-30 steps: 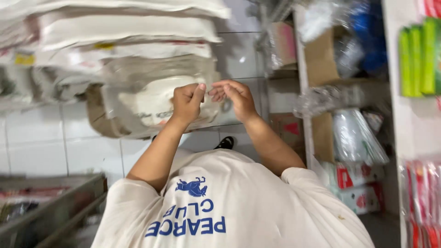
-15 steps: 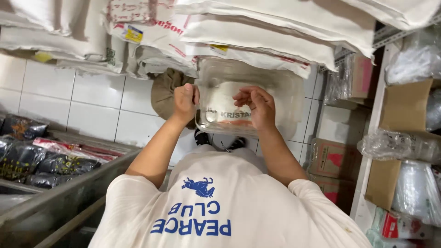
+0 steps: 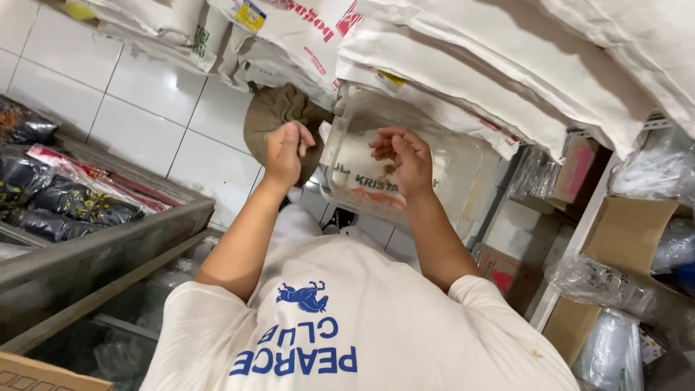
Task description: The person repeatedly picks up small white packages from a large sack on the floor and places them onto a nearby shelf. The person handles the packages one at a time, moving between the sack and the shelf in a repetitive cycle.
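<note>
A person in a pale T-shirt [image 3: 347,326] stands close to a stack of white sacks [image 3: 470,72], seen from above and behind the head, with both arms raised in front of the chest. Between the hands hangs a clear plastic bag [image 3: 449,166], its mouth uppermost and held level with the lowest sacks. The bag sags below the hands; through the film a white sack with printed lettering shows behind it.

The left hand [image 3: 284,153] is closed into a loose fist, thumb on top, pinching one edge of the bag's mouth. The right hand [image 3: 402,161] is curled with the fingertips bent inward, pinching the other side of the mouth. The two hands sit near each other but apart, which keeps the opening stretched between them rather than letting the thin film collapse. Whether anything is inside the bag I cannot tell.

Just behind the left hand a brown cloth bundle [image 3: 279,108] pokes out from under the sacks, against a white tiled wall [image 3: 145,108].

To the person's left a metal trough [image 3: 108,239] holds dark, shiny packets [image 3: 72,203]. To the right, a white shelf unit [image 3: 579,239] carries cardboard boxes [image 3: 630,232] and rolls of clear plastic wrap [image 3: 601,279]. A cardboard corner [image 3: 29,373] juts in at the lower left.
</note>
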